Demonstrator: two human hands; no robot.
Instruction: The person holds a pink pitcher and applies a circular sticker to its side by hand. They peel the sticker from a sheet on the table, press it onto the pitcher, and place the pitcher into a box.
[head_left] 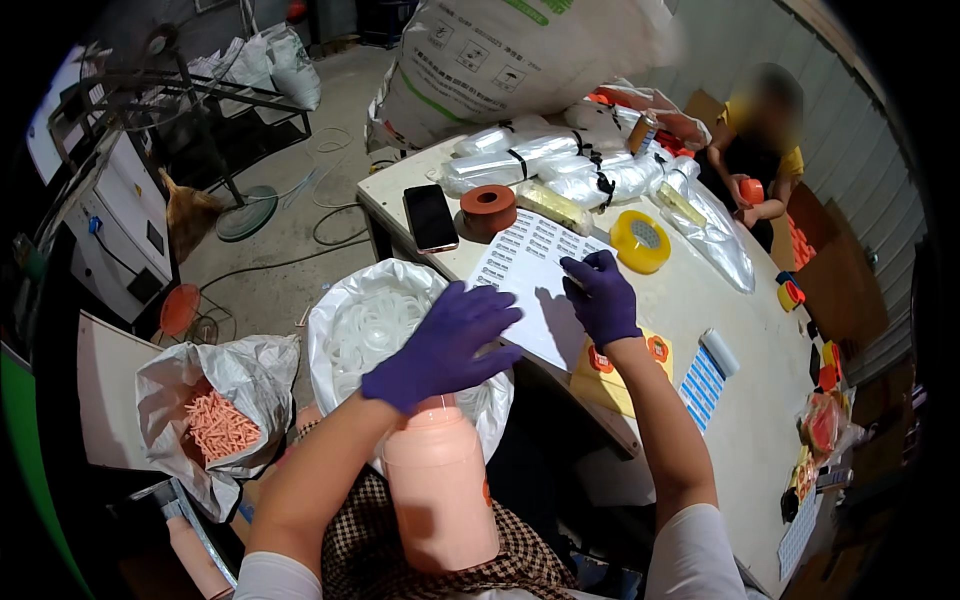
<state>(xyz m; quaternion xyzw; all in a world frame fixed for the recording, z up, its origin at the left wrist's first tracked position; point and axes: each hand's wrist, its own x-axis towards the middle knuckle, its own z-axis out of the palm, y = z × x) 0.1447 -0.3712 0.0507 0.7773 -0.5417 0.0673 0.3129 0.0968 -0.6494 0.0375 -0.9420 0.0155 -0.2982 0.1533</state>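
Observation:
Both my hands wear purple gloves. My left hand [445, 345] lies flat, fingers spread, on top of a pale orange plastic bottle [440, 495] that stands upright in my lap. My right hand [603, 295] rests on a white sheet of small labels [525, 260] on the table [700, 300], its fingertips pinching at the sheet's surface. Whether a label is between the fingers I cannot tell.
A bag of white rings [375, 320] sits left of the bottle, a bag of orange pieces [220, 425] farther left. On the table lie a phone [431, 217], a brown tape roll [488, 208], a yellow tape roll [640, 241], bundled clear bags [540, 160] and blue label strips [705, 380]. Another person [760, 150] sits at the far end.

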